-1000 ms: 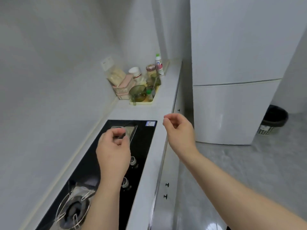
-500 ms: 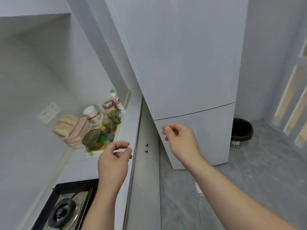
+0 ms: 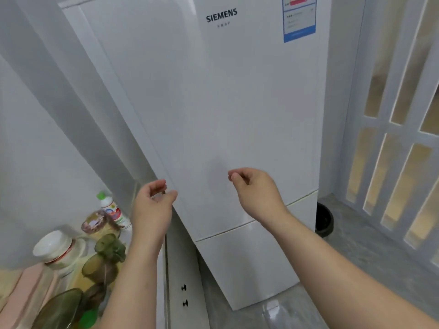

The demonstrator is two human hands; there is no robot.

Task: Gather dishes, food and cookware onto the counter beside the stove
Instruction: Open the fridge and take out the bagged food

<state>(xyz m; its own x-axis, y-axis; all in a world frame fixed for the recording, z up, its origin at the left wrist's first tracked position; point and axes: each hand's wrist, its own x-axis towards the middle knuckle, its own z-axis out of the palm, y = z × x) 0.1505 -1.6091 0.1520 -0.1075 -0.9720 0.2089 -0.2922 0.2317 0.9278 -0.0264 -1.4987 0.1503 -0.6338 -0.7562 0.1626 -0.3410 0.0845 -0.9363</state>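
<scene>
The tall white two-door fridge [image 3: 213, 115] stands straight ahead of both hands, its long axis upright, doors shut. The left hand [image 3: 152, 210] hovers at the upper door's left edge, nearer that seam, fingers loosely curled and holding nothing. The right hand [image 3: 256, 193] hangs before the door face, likewise empty and half-curled. I'd guess food inside comes next; white bowls [image 3: 53, 248] sit on the counter lower left

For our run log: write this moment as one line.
left hand: empty | right hand: empty | both raised before fridge | doors closed
</scene>
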